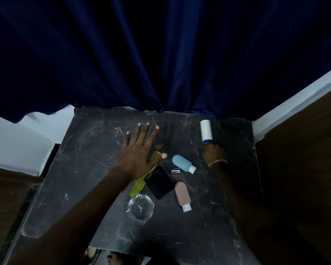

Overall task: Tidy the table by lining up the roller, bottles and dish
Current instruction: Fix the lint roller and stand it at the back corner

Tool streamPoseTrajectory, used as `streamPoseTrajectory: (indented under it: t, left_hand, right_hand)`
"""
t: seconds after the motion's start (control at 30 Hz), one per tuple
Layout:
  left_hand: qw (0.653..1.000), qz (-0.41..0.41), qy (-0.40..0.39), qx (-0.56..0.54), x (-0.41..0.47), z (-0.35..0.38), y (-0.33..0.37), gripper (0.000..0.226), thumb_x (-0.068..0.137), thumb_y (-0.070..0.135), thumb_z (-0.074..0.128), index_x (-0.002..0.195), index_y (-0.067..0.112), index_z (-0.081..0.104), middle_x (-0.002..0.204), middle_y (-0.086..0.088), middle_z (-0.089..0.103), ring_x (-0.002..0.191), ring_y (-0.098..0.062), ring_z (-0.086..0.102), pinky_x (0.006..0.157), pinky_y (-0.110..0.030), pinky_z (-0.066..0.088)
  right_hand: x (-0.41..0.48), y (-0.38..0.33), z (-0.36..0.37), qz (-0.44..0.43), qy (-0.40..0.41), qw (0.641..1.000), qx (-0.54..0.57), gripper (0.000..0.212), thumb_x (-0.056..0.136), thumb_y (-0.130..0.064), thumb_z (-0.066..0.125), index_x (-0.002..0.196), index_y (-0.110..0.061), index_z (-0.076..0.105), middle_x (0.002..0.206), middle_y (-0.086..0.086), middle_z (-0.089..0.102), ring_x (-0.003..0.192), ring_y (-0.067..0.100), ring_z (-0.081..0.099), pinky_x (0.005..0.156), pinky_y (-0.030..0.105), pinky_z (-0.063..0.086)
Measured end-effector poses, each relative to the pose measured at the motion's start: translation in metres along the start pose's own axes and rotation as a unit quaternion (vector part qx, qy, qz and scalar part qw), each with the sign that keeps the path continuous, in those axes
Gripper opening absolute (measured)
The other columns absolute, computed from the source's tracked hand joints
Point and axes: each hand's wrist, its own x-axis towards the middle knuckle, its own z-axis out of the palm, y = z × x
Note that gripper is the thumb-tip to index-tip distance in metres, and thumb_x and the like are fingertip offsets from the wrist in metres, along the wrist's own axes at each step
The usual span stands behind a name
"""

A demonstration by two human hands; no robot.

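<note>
Glass dish [140, 209], clear and round, sits lowest in the frame, a little left of centre on the dark marbled table [80, 178]. Just to its right the pink bottle [182, 195] lies on its side, white cap pointing toward the bottom edge. Above the dish and touching the pink bottle's upper left is a flat black square case [159, 182], and along the case's left side a yellow-green comb [139, 183] runs diagonally up toward the centre. A small silver cap [175, 170] lies between the case and the teal bottle [182, 163], which lies on its side at centre right, white cap aimed down and right.

The left hand [137, 152] is spread flat in the middle of the frame, fingers straight and apart, thumb reaching over the comb's upper end; whether the palm presses the comb or the table I cannot tell.

Further up, at the right, the right hand [213, 153], a thin bracelet [217, 162] on its wrist, is curled round the handle of the roller [206, 131], whose white drum points up toward the table's far edge, well apart from the bottles. A dark blue curtain [161, 54] fills the upper frame.
</note>
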Motion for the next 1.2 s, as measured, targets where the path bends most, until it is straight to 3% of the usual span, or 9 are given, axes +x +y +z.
streamPoseTrajectory:
  t: [0.23, 0.53, 0.67, 0.8, 0.97, 1.07, 1.2]
  left_hand:
    - [1.0, -0.01, -0.001, -0.005, -0.003, 0.0, -0.001, 0.091, 0.093, 0.084, 0.021, 0.161, 0.036, -0.016, 0.173, -0.003, -0.011, 0.159, -0.026, -0.017, 0.128, -0.06, 0.003]
    - [1.0, -0.012, 0.001, -0.001, -0.001, 0.008, 0.003, 0.093, 0.091, 0.086, 0.016, 0.161, 0.036, -0.017, 0.173, -0.004, -0.009, 0.159, -0.026, -0.015, 0.128, -0.06, 0.005]
    - [1.0, -0.007, 0.001, -0.004, 0.005, 0.011, 0.007, 0.092, 0.09, 0.088, 0.013, 0.159, 0.037, -0.02, 0.173, -0.004, -0.008, 0.158, -0.025, -0.014, 0.128, -0.06, 0.005]
    - [1.0, -0.003, 0.005, -0.003, 0.009, 0.013, 0.011, 0.092, 0.091, 0.087, 0.014, 0.161, 0.036, -0.017, 0.172, -0.004, -0.007, 0.159, -0.025, -0.013, 0.127, -0.059, 0.005]
    - [1.0, 0.001, -0.004, 0.003, 0.01, 0.014, 0.016, 0.093, 0.09, 0.087, 0.012, 0.161, 0.034, -0.017, 0.173, -0.004, -0.007, 0.159, -0.026, -0.012, 0.128, -0.059, 0.005]
    - [1.0, 0.004, -0.003, -0.003, 0.009, 0.014, 0.021, 0.093, 0.091, 0.086, 0.014, 0.161, 0.034, -0.017, 0.173, -0.005, -0.005, 0.159, -0.026, -0.011, 0.128, -0.06, 0.006]
    - [1.0, 0.005, -0.003, -0.002, 0.01, 0.013, 0.024, 0.093, 0.092, 0.085, 0.018, 0.162, 0.033, -0.014, 0.173, -0.005, -0.005, 0.159, -0.027, -0.009, 0.128, -0.06, 0.006]
  right_hand:
    - [-0.006, -0.026, 0.01, -0.066, -0.015, 0.998, -0.007, 0.03, 0.1, -0.022, 0.048, 0.121, -0.003, 0.058, 0.115, 0.021, 0.07, 0.107, 0.038, 0.069, 0.087, 0.045, 0.058]
    - [0.02, 0.048, -0.007, 0.057, 0.03, 0.997, 0.035, 0.04, 0.104, -0.028, 0.042, 0.125, 0.0, 0.059, 0.119, 0.025, 0.067, 0.111, 0.042, 0.066, 0.093, 0.047, 0.053]
    - [0.024, 0.094, -0.018, 0.069, 0.088, 0.993, 0.041, 0.036, 0.103, -0.017, 0.045, 0.119, 0.012, 0.06, 0.118, 0.033, 0.064, 0.11, 0.046, 0.063, 0.095, 0.053, 0.051]
    - [0.031, 0.113, -0.026, 0.071, 0.023, 0.996, 0.049, 0.04, 0.103, -0.018, 0.043, 0.134, 0.005, 0.053, 0.134, 0.027, 0.055, 0.124, 0.04, 0.056, 0.105, 0.049, 0.046]
    - [0.022, 0.084, -0.022, 0.058, 0.055, 0.997, 0.011, 0.039, 0.104, -0.028, 0.043, 0.119, 0.002, 0.063, 0.119, 0.024, 0.067, 0.111, 0.039, 0.065, 0.095, 0.046, 0.053]
    - [0.017, 0.052, -0.018, 0.058, 0.019, 0.998, 0.03, 0.039, 0.104, -0.029, 0.043, 0.122, -0.002, 0.063, 0.119, 0.022, 0.068, 0.112, 0.038, 0.066, 0.094, 0.043, 0.053]
    - [0.009, 0.012, -0.009, -0.011, 0.004, 1.0, 0.002, 0.035, 0.103, -0.025, 0.043, 0.124, -0.002, 0.059, 0.12, 0.02, 0.069, 0.112, 0.037, 0.068, 0.092, 0.044, 0.056]
